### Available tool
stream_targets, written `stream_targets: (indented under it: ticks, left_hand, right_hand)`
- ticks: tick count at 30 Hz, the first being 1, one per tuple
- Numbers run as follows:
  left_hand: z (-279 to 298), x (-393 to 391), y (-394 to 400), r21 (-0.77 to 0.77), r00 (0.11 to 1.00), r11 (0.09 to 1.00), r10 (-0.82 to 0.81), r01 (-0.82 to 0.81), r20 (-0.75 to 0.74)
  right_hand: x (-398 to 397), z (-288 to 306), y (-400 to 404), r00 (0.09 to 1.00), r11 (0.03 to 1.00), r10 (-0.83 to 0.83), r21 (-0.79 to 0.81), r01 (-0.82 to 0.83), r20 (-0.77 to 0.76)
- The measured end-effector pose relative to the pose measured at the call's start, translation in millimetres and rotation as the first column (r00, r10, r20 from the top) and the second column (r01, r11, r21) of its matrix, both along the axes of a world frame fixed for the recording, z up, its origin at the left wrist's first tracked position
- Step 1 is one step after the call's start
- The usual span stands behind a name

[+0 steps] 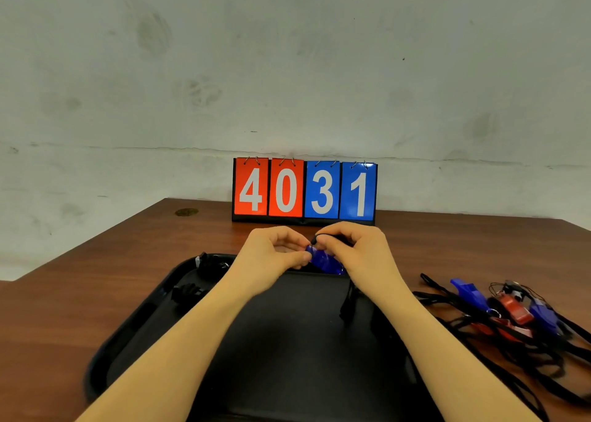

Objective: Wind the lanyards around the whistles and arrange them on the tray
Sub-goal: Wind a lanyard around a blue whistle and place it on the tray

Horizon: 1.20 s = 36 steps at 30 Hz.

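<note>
Centrally, just above mid-frame, a blue whistle (324, 261) was held over the far edge of the black tray (134, 335). The left hand (274, 256) pinched the whistle's left end between thumb and curled fingers; the right hand (355, 249) grasped its black lanyard (323, 238), a loop of cord showing at the fingertips, with the loose strap (348, 303) hanging below the right wrist toward the tray. At the tray's upper-left corner lay two dark wound bundles (211, 263), their detail too dark to resolve. At the right of the frame, on the brown table (96, 261), a tangled heap held blue whistles (470, 293) and a red whistle (515, 309) among unwound black lanyards (527, 357). Behind the hands, at the table's far edge, stood a flip scoreboard (304, 191) reading 4031, against a grey wall (287, 69).
</note>
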<state>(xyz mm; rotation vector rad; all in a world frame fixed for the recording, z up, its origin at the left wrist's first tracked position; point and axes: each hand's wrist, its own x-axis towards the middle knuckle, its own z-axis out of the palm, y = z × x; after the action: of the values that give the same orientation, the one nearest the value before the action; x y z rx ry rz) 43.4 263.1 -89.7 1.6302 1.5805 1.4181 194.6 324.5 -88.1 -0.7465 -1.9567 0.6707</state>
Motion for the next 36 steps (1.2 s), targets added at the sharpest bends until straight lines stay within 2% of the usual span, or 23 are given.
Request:
stream_targets:
  ticks: [4,7,9,12,15,17,20,24,28,32,36]
  left_hand:
    - [3,0,-2,-0.023,0.997,0.998,-0.053,0.052,-0.059]
    - [5,1,-4,-0.01,0.995,0.996,-0.09,0.089,-0.033]
    - [7,1,-6,0.015,0.994,0.994,-0.113,0.112,0.016]
    - [8,2,-8,0.058,0.972,0.989,-0.148,0.139,0.183]
    - [9,2,-7,0.096,0.927,0.987,-0.155,0.129,0.341]
    - [9,2,-7,0.121,0.885,0.983,-0.177,0.138,0.431]
    - [7,2,-5,0.143,0.865,0.984,-0.161,0.104,0.476]
    - [5,1,-1,0.13,0.901,0.991,-0.045,-0.012,0.432]
    - [3,2,1,0.124,0.947,0.987,0.063,-0.107,0.314]
    - [2,-1,4,0.15,0.963,0.964,0.191,-0.221,0.191]
    - [-1,-4,6,0.155,0.973,0.961,0.227,-0.229,0.034]
  right_hand:
    - [5,4,3,0.986,0.978,0.061,-0.19,-0.09,-0.154]
    - [9,7,4,0.972,0.948,0.057,-0.293,-0.125,-0.229]
    - [9,8,3,0.965,0.925,0.065,-0.348,-0.154,-0.256]
    - [10,9,3,0.952,0.897,0.047,-0.406,-0.173,-0.302]
    - [7,8,2,0.96,0.899,0.039,-0.409,-0.154,-0.277]
    - [5,6,-1,0.976,0.925,0.082,-0.35,-0.151,-0.202]
    - [1,4,-8,0.981,0.948,0.157,-0.26,-0.182,-0.113]
    - [-1,6,-11,0.971,0.942,0.214,-0.24,-0.233,-0.103]
    - [-1,5,-11,0.968,0.931,0.249,-0.266,-0.251,-0.045]
    - [1,7,-12,0.947,0.894,0.311,-0.314,-0.32,-0.081]
    - [6,9,-10,0.936,0.877,0.324,-0.327,-0.352,-0.138]
